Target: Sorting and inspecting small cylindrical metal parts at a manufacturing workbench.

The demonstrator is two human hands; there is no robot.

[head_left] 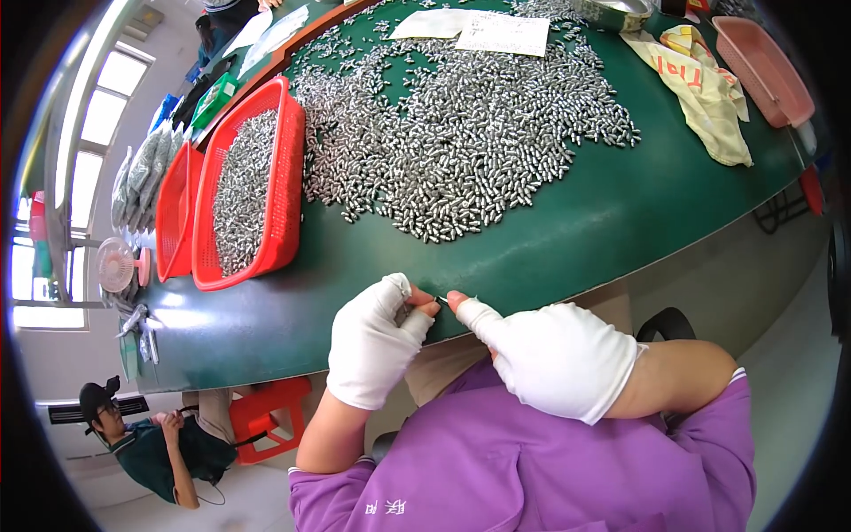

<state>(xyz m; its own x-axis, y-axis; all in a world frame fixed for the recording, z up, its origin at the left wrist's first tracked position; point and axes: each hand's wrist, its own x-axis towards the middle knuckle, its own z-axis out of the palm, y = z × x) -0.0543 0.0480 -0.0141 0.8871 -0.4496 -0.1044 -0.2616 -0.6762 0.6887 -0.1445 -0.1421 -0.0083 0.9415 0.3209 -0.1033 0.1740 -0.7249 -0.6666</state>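
Note:
Both hands wear white gloves that leave the fingertips bare, and they meet at the table's near edge. My left hand [377,339] is closed, its thumb and fingers pinched together. My right hand [554,355] is curled with the thumb on top; its other fingers are mostly hidden beneath. A tiny pale sliver shows between the two sets of fingertips, too small to name. Beyond the hands a broad heap of small silvery metal pieces [479,133], short and capsule-shaped, is spread over the green tabletop [567,239].
At the left a red plastic basket [292,195] holds more metal pieces, with another red basket [174,217] beside it. Papers [503,34] lie on the heap. A yellow cloth [705,102] and a pink tray [762,71] are at the right. A person [151,452] sits at lower left.

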